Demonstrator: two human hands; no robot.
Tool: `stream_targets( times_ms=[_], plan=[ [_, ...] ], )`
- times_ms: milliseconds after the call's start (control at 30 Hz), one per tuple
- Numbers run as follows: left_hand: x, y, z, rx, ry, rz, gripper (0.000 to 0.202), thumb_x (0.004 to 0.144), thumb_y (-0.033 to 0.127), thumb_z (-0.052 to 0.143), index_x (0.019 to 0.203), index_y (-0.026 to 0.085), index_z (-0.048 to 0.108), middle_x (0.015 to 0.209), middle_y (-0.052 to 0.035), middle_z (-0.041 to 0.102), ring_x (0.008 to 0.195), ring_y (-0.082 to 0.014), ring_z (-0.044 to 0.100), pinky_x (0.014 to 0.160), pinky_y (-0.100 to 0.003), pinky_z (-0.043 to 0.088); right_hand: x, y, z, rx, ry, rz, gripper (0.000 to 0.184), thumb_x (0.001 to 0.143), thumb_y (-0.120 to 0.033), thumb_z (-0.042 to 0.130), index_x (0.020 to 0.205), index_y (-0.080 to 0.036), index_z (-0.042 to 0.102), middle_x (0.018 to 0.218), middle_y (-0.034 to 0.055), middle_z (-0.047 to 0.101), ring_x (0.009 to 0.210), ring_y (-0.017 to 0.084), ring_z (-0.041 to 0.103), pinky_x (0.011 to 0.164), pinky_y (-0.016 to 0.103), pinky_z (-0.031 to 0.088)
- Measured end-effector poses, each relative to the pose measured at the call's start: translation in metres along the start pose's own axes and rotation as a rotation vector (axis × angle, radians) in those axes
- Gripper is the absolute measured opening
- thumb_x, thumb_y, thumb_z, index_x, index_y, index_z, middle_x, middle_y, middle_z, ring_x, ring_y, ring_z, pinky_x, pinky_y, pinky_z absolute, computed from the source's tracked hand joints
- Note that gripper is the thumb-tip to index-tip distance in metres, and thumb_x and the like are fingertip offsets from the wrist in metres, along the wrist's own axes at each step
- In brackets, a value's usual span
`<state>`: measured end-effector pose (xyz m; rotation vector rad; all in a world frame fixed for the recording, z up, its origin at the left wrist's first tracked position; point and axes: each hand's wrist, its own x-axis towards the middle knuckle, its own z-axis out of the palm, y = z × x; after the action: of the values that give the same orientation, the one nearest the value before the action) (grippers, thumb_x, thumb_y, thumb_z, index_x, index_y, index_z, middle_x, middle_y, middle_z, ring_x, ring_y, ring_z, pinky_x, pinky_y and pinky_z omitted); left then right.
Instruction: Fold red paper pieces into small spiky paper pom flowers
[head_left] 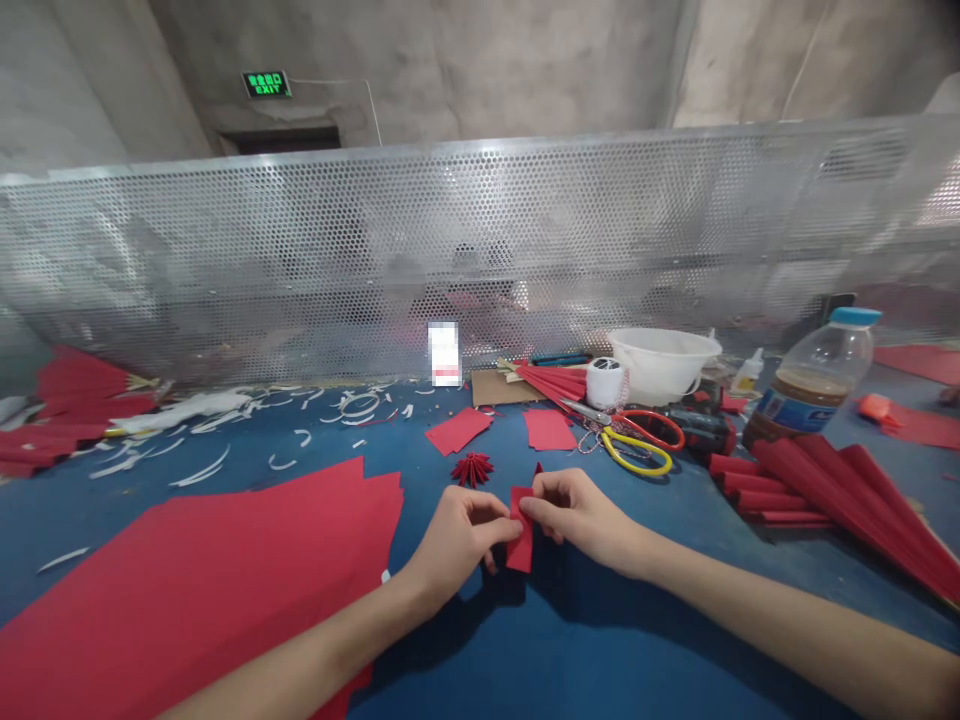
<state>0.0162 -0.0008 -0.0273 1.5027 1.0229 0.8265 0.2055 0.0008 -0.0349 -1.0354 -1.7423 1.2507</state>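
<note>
A small folded strip of red paper (520,540) stands between both hands just above the blue table (570,640). My left hand (459,535) pinches its left edge with thumb and fingers closed. From the other side, my right hand (576,512) pinches the top right edge, fingers curled. A small red pleated rosette (472,467) lies just beyond the hands.
A stack of large red sheets (202,590) covers the left. Two small red paper pieces (459,430) (549,429), yellow-and-red scissors (637,440), a thread spool (605,382), a white bowl (664,362), a bottle (814,380) and folded red fans (847,495) lie behind and right. White paper scraps (202,470) and a perforated metal screen (480,250) at the back.
</note>
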Motion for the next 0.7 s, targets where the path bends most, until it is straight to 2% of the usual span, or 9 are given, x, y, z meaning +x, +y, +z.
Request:
stream_targets(
  times_ms=[200,400,500,600,700],
  plan=[
    [0.0,-0.0006,0.0007,-0.039,0.031,0.009,0.025,0.076,0.033,0.066,0.06,0.014,0.066,0.055,-0.0019,0.062,0.045,-0.0115,0.051,0.046,-0.023,0.042,-0.0016,-0.001,-0.0008,0.009,-0.081,0.005,0.038,0.087,-0.046,0.062,0.066,-0.017,0.05,0.054,-0.0043,0.049,0.049,0.009,0.042,0.047,0.022,0.029],
    [0.0003,-0.0047,0.0004,-0.015,0.077,0.049,0.03,0.081,0.041,0.065,0.07,0.013,0.066,0.061,-0.0022,0.062,0.051,-0.0112,0.051,0.047,-0.021,0.042,-0.0004,-0.0026,-0.0006,0.066,-0.062,0.017,0.038,0.088,-0.048,0.06,0.069,-0.016,0.055,0.053,-0.0035,0.05,0.05,0.01,0.044,0.049,0.023,0.03],
    [0.0012,-0.0052,0.0,-0.009,0.117,0.085,0.032,0.081,0.043,0.065,0.071,0.013,0.067,0.06,-0.0003,0.057,0.049,-0.0102,0.047,0.044,-0.02,0.041,-0.0006,-0.0031,-0.0008,0.027,-0.051,0.01,0.038,0.088,-0.048,0.059,0.067,-0.016,0.054,0.055,-0.0042,0.046,0.051,0.009,0.039,0.049,0.023,0.027],
    [0.0025,-0.0048,-0.0004,-0.017,0.122,0.057,0.032,0.078,0.043,0.066,0.065,0.013,0.064,0.054,0.0021,0.052,0.042,-0.0081,0.043,0.041,-0.02,0.037,-0.001,-0.0025,-0.0012,-0.016,-0.072,-0.018,0.04,0.086,-0.049,0.061,0.064,-0.017,0.05,0.057,-0.0054,0.04,0.054,0.009,0.032,0.05,0.024,0.024],
    [0.0039,-0.005,-0.0007,0.005,0.103,0.043,0.029,0.078,0.041,0.067,0.068,0.013,0.065,0.054,0.0018,0.054,0.04,-0.0074,0.042,0.041,-0.02,0.034,-0.0014,-0.0021,-0.001,-0.031,-0.131,-0.027,0.042,0.086,-0.049,0.061,0.062,-0.017,0.047,0.056,-0.0064,0.035,0.054,0.008,0.027,0.049,0.024,0.02]
  ],
)
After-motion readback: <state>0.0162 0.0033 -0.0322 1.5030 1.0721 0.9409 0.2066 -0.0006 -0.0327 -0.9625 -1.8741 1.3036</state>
